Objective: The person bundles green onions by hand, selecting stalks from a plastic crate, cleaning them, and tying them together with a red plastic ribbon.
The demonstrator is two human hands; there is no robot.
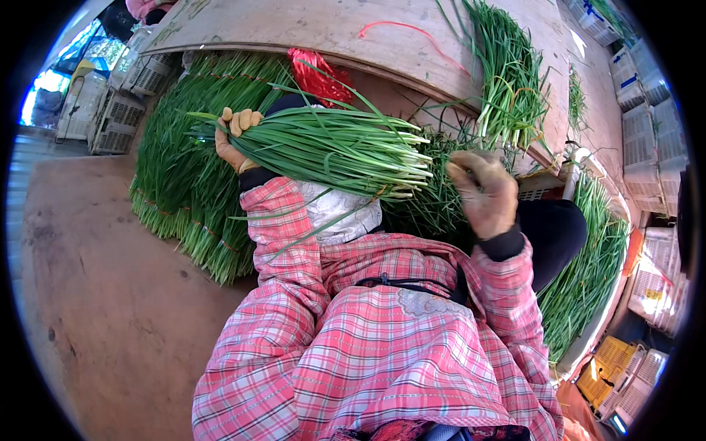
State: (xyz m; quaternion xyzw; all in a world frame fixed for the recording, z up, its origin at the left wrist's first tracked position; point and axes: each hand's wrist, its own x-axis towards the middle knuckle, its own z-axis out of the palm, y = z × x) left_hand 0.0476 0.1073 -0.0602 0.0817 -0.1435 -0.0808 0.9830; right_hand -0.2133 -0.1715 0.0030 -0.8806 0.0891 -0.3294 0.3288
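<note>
My left hand (234, 138), in a tan glove, grips a thick bunch of green onions (334, 151) lying across my left forearm, white ends pointing right. My right hand (483, 192), also gloved, is blurred and hovers just right of the bunch's white ends, fingers curled; I cannot tell whether it holds anything. I wear pink plaid sleeves and apron.
A big pile of green onions (187, 169) lies on the floor at left. More onions (507, 70) rest on the wooden board (331, 33) ahead, and another heap (588, 272) at right. A red string bundle (318, 73) sits behind the bunch. White crates (647, 125) stand right, more (118, 103) left.
</note>
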